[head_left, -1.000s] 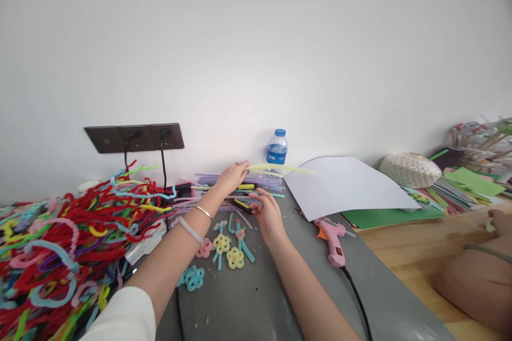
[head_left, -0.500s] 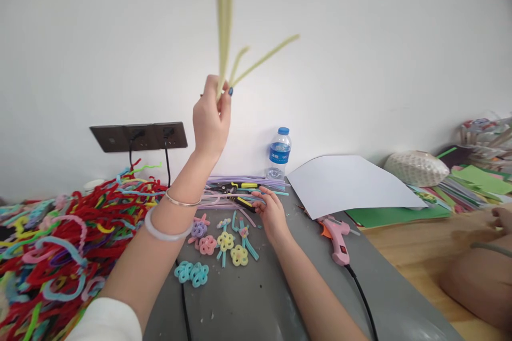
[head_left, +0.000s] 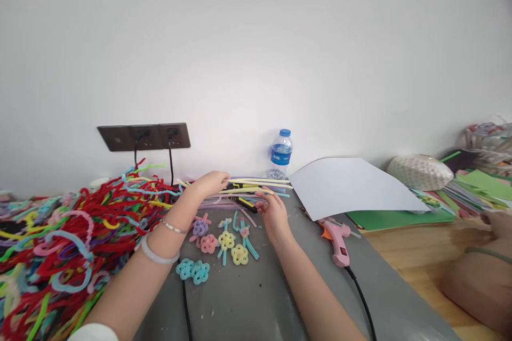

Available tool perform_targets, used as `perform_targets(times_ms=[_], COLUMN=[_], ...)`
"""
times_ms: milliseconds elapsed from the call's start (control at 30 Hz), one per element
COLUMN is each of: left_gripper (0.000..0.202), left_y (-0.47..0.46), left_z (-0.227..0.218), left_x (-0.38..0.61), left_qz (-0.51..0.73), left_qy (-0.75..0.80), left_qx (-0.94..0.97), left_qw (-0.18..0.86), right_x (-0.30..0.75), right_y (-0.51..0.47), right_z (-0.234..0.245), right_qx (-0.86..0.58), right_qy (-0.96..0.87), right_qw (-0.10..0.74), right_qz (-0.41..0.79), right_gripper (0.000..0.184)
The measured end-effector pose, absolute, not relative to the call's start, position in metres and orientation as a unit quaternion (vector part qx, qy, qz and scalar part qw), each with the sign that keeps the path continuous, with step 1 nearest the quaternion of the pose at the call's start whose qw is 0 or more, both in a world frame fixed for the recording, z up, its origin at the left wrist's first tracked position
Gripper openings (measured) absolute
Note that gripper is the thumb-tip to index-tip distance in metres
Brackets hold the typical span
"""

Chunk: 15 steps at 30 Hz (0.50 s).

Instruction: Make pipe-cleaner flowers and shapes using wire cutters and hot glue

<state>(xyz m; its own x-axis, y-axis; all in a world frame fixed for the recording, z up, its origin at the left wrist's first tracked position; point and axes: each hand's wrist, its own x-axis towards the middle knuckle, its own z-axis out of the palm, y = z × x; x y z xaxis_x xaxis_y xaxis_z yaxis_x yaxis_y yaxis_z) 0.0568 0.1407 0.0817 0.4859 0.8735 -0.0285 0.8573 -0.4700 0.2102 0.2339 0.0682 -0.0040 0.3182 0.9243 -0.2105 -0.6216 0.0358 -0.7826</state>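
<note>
Pale yellow pipe cleaners stretch to the right from my left hand, low over the pile at the back of the grey table. The left fingers are closed around them, their tips mostly hidden. My right hand rests at the right side of the pile, fingers loosely curled and apart, beside the yellow-and-black handle of pliers. Lilac pipe cleaners lie beneath. In front sit small looped flowers: a purple one, a pink one, yellow ones and blue ones.
A tangled heap of coloured pipe cleaners covers the left. At the wall stands a water bottle. White paper and a pink glue gun with its cord lie to the right. Another person's arm is at far right.
My left hand has come down from high in front of the wall to the pile, bringing the yellow pipe cleaners from upright to lying flat. My right hand has barely moved.
</note>
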Motion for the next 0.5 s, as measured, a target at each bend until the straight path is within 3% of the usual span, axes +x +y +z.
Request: perform_targets(times_ms=[300,500], left_gripper=[0.028,0.013], left_y=[0.150,0.140], left_z=[0.056,0.046], left_x=[0.047,0.049], left_qz=[0.090,0.109], left_qy=[0.523,0.507], left_qx=[0.842,0.844], left_qw=[0.094,0.134], right_x=[0.234,0.231], right_y=[0.062,0.062], right_z=[-0.002,-0.005], right_qx=[-0.399,-0.386], right_qy=[-0.168,-0.220], right_qw=[0.738,0.733], right_qz=[0.517,0.516], right_gripper=[0.076,0.046])
